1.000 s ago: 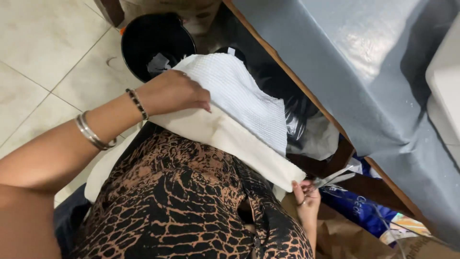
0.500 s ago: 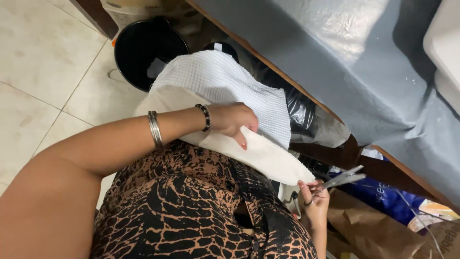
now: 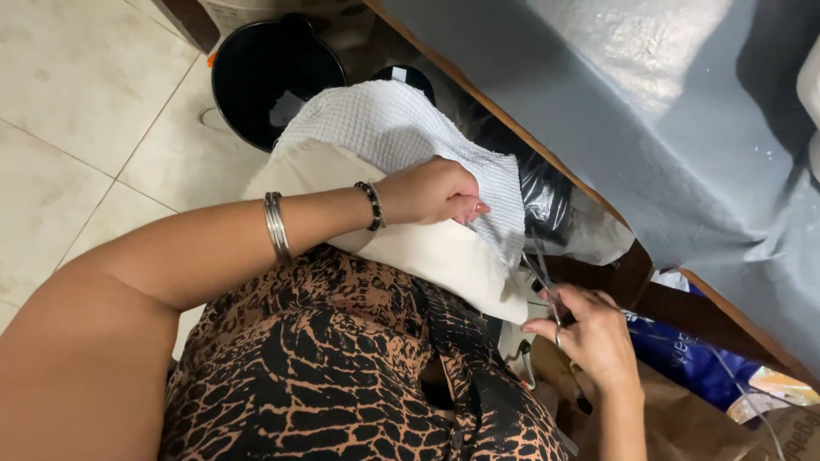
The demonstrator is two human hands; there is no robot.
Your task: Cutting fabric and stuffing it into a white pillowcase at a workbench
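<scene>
Head view: looking down at a lap in a brown-and-black patterned dress [image 3: 342, 376]. Left hand [image 3: 431, 192] curling closed and pressing on the cloth [image 3: 401, 137], white waffle weave over a plain cream layer, lying across the lap beside the desk [image 3: 649, 111]. Right hand [image 3: 589, 333] gripping scissors [image 3: 547, 286], blades pointing up at the cloth's near edge. Black bucket [image 3: 269, 77] standing on the tiled floor [image 3: 77, 111] beyond

- Pale beige floor tiles [image 3: 77, 154] with thin dark grout lines fill the left side.
- A wooden-edged table [image 3: 547, 166] covered by a glossy grey-blue sheet [image 3: 649, 111] crosses the upper right.
- 1 black bucket [image 3: 256, 77] stands on the floor.
</scene>
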